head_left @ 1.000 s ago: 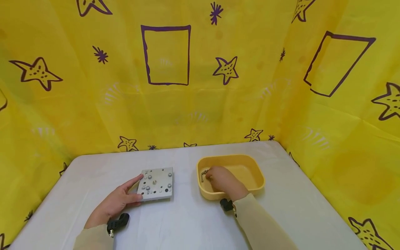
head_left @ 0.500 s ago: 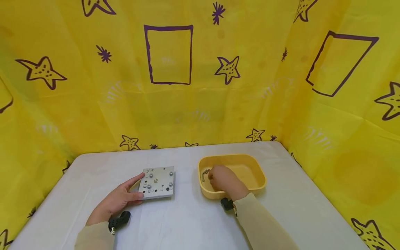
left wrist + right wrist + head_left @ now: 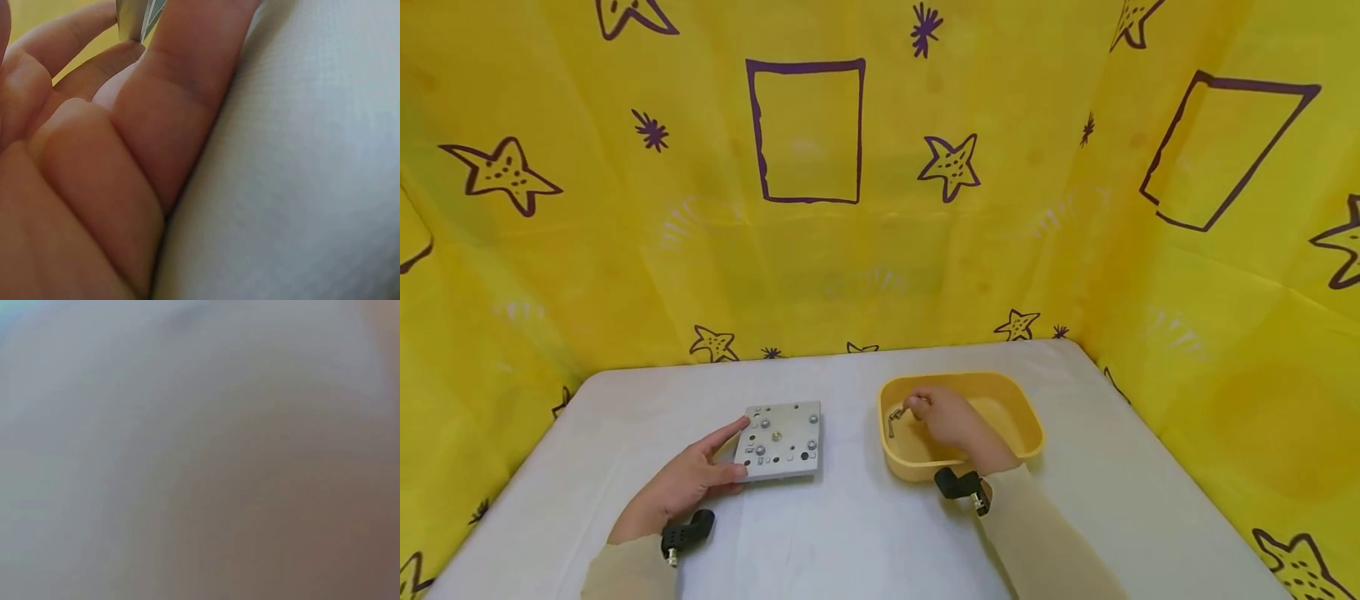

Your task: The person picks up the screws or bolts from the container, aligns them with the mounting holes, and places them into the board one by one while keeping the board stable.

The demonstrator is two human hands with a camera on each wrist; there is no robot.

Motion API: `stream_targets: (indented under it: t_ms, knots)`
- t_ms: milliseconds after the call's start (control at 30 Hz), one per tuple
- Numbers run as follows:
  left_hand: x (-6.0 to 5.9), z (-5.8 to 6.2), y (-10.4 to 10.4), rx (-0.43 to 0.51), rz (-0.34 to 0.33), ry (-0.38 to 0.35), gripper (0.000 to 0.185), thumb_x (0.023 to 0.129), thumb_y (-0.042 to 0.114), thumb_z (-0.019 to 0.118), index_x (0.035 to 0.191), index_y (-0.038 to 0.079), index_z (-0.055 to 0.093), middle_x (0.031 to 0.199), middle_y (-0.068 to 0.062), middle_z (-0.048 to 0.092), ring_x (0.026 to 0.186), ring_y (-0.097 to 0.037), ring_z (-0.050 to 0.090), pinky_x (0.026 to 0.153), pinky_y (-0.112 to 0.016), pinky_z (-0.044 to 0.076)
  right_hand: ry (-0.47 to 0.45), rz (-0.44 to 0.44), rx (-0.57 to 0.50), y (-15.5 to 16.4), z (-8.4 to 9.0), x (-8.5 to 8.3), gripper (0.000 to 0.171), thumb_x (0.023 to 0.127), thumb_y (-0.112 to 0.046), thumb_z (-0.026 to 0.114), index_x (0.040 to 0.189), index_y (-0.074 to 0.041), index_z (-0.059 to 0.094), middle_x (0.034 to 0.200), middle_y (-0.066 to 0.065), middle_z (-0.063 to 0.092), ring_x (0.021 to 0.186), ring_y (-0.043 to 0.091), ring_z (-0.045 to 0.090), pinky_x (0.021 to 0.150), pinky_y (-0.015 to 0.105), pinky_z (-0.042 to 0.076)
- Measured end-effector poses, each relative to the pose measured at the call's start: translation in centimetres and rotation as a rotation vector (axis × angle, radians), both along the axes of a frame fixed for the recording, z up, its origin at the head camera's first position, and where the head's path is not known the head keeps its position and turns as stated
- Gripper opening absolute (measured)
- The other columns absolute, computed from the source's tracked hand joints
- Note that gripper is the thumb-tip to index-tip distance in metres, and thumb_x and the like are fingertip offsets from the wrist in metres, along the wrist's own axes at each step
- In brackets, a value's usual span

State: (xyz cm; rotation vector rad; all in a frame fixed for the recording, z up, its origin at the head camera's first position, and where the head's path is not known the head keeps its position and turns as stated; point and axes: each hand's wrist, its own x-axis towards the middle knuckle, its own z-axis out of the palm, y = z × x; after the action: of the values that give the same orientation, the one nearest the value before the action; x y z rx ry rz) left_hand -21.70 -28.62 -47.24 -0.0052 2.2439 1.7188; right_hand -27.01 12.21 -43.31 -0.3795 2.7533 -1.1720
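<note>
In the head view my left hand (image 3: 696,479) grips the left edge of a square metal plate (image 3: 790,458), thumb at the near corner and a finger along the far part. The plate has several holes, several silver bolts set in it and a brass-coloured round piece (image 3: 777,436) at its middle. My right hand (image 3: 955,425) reaches into a yellow plastic bin (image 3: 1036,432), thumb and forefinger pinched at the end of a small bolt (image 3: 904,410). Another bolt (image 3: 891,428) lies by the bin's left wall. In the left wrist view a plate corner (image 3: 132,19) shows between the fingers.
A white cloth covers the table (image 3: 850,533). Yellow curtains (image 3: 880,275) with purple stars and squares stand behind and at both sides. Each wrist wears a black camera, such as the right one (image 3: 957,483). The right wrist view is blurred.
My right hand has turned and drawn slightly right inside the bin, its pinched thumb and forefinger now showing. The left hand keeps its grip on the plate.
</note>
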Motion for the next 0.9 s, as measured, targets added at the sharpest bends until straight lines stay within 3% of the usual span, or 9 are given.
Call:
stream_targets:
  t_ms: [200,300,400,567,733,900]
  knots:
    - [0.0,0.1,-0.1,0.018,-0.014,0.009,0.09,0.083,0.017,0.082,0.158,0.025,0.032,0.16,-0.021,0.019,0.112,-0.029,0.054,0.082,-0.037,0.057,-0.16,-0.117,-0.322,-0.5,1.5,-0.1,0.027,0.107,-0.023,0.05,0.112,-0.003,0.067,0.094,0.011,0.062,0.078,0.029,0.058,0.062,0.03,0.047]
    - [0.0,0.0,-0.2,0.019,-0.008,-0.001,0.091,0.082,0.018,0.082,0.158,0.025,0.032,0.16,-0.021,0.019,0.113,-0.029,0.054,0.083,-0.036,0.057,-0.169,-0.135,-0.41,-1.6,2.3,-0.1,0.026,0.106,-0.021,0.051,0.11,-0.003,0.069,0.096,0.013,0.063,0.079,0.033,0.058,0.065,0.033,0.051]
    - [0.0,-0.1,-0.2,0.019,0.006,-0.01,0.091,0.082,0.017,0.083,0.157,0.025,0.034,0.16,-0.02,0.02,0.112,-0.029,0.055,0.083,-0.036,0.056,-0.16,-0.098,-0.47,-3.5,2.9,0.0,0.024,0.106,-0.021,0.053,0.108,-0.005,0.07,0.096,0.015,0.064,0.08,0.036,0.058,0.068,0.039,0.052]
    - [0.1,0.0,-0.2,0.045,-0.001,-0.014,0.09,0.083,0.014,0.081,0.158,0.024,0.032,0.159,-0.023,0.022,0.109,-0.028,0.058,0.083,-0.036,0.056,-0.157,-0.011,-0.459,-7.4,3.4,0.3,0.019,0.103,-0.024,0.058,0.103,-0.012,0.073,0.094,0.009,0.067,0.075,0.028,0.059,0.064,0.035,0.051]
    - [0.2,0.1,-0.1,0.06,-0.012,-0.009,0.089,0.084,0.013,0.08,0.158,0.023,0.032,0.158,-0.023,0.024,0.109,-0.027,0.059,0.083,-0.037,0.056,-0.149,0.044,-0.36,-11.2,3.1,1.2,0.019,0.101,-0.026,0.061,0.103,-0.013,0.074,0.09,0.002,0.066,0.074,0.024,0.06,0.059,0.028,0.048]
    - [0.1,0.1,0.0,0.065,-0.022,-0.005,0.089,0.085,0.013,0.08,0.158,0.023,0.03,0.157,-0.025,0.024,0.108,-0.027,0.059,0.083,-0.038,0.057,-0.149,0.089,-0.235,-13.8,2.2,2.3,0.017,0.101,-0.028,0.062,0.101,-0.015,0.073,0.084,-0.001,0.063,0.066,0.018,0.057,0.058,0.028,0.046]
